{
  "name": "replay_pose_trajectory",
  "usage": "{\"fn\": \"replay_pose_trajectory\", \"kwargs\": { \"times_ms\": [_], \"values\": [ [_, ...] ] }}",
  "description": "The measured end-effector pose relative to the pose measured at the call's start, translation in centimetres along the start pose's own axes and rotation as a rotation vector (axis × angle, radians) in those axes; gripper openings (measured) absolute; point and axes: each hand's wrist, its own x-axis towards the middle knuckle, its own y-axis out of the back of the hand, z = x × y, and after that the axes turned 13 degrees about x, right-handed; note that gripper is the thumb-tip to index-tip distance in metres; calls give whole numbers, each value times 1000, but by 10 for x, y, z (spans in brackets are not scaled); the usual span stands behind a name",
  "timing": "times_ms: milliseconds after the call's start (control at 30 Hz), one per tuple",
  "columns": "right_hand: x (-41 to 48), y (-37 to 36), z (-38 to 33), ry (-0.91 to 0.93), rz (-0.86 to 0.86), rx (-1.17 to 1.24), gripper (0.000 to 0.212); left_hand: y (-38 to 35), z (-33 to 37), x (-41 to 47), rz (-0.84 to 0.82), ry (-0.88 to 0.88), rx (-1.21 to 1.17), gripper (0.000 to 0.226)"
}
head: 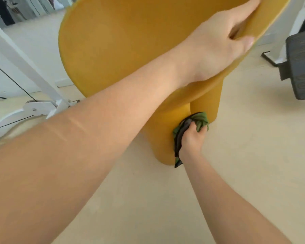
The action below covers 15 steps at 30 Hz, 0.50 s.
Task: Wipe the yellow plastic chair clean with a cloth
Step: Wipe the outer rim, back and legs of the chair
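Right hand [192, 140] — cloth [200, 120] against chair [121, 50] leg

Surroundings: pale floor, white frame, dark object.
Light beige floor [253, 129] throughout. White metal frame [33, 74] with a black cable stands at left; a dark grey ribbed object [301, 67] sits at right, identity unclear.

Your left hand [217, 50] grips the chair [123, 46] at its far right rim, above your right hand [190, 140]. Your right hand presses the cloth [199, 120] against the chair's leg; the floor [253, 138] lies below it.
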Motion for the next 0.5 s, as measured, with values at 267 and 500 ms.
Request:
{"fn": "replay_pose_trajectory", "kwargs": {
  "times_ms": [267, 500],
  "values": [
    [-75, -41, 18, 242, -135, 115, 57, -3, -112, -131, -3, 96, 245, 50],
    [-27, -11, 62, 247, 21, -193, 56, -1, -120, -130, 88, 62, 237, 45]
  ]
}}
